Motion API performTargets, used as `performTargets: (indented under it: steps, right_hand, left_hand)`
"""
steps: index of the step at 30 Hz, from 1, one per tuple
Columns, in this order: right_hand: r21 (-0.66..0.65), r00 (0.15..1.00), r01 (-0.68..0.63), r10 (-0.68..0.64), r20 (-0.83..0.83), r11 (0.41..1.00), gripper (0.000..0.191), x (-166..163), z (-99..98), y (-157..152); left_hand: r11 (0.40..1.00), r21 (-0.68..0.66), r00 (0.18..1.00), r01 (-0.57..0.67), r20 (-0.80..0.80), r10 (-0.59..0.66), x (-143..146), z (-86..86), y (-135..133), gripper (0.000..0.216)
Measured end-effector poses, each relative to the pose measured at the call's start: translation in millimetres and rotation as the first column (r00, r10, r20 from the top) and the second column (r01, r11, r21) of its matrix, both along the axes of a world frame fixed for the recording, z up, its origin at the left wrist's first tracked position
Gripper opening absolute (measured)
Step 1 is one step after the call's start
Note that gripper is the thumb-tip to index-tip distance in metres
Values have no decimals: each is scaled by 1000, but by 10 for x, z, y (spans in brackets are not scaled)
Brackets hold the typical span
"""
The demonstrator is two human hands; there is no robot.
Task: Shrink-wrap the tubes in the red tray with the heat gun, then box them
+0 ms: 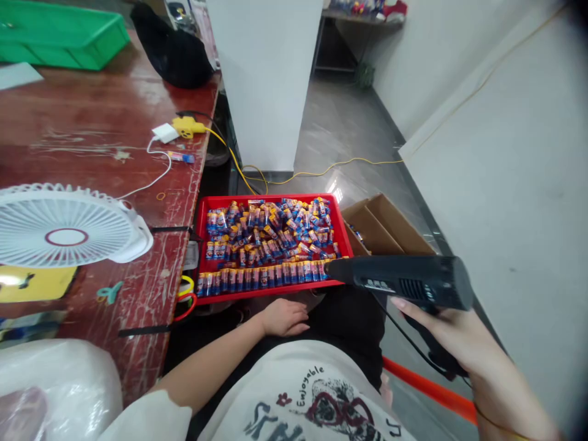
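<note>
R hand (452, 340) grips heat gun (404, 282), handle hidden; L hand (285, 318) loose, empty, near red tray (201, 245).

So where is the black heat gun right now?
In the head view, lower right: the right hand grips the black heat gun, its nozzle at the red tray's near right corner.

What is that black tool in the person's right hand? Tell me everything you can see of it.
The black tool looks like a heat gun or blower: a matte, plastic-looking barrel lying almost level, its narrow nozzle pointing left over the near right corner of the red tray. Slotted vents and a row of small buttons or markings show on its side. The right hand grips its handle from below, and a black cord hangs down from it. The nozzle seems to hover above the tubes without touching them.
</note>
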State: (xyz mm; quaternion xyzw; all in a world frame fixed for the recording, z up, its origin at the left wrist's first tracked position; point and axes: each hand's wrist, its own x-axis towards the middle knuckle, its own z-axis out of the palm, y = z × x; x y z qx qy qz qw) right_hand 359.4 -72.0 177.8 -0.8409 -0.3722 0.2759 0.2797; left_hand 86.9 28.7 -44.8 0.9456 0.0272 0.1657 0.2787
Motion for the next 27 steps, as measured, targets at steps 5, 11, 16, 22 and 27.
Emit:
performTargets:
  steps: [5, 11, 16, 22, 27]
  right_hand:
    - [17, 984, -118, 119, -132, 993, 45, -154, -28, 201]
    - [68, 973, -152, 162, -164, 986, 45, -214, -78, 258]
    - [-3, 992, -120, 120, -44, 993, 50, -30, -146, 185]
    - [22, 994, -110, 111, -15, 994, 50, 24, -114, 141]
    - [-60, 995, -67, 71, 76, 996, 51, 221, -51, 23]
  left_hand:
    - [996, 24, 996, -88, -2, 88, -97, 9, -113, 30]
    - [985, 52, 987, -162, 1, 162, -203, -18, -113, 30]
    - [982, 45, 983, -182, 5, 182, -139, -41, -105, 31]
    - [986, 15, 985, -169, -28, 169, -101, 0, -46, 33]
    - [992, -32, 992, -121, -51, 119, 498, 52, 66, 36]
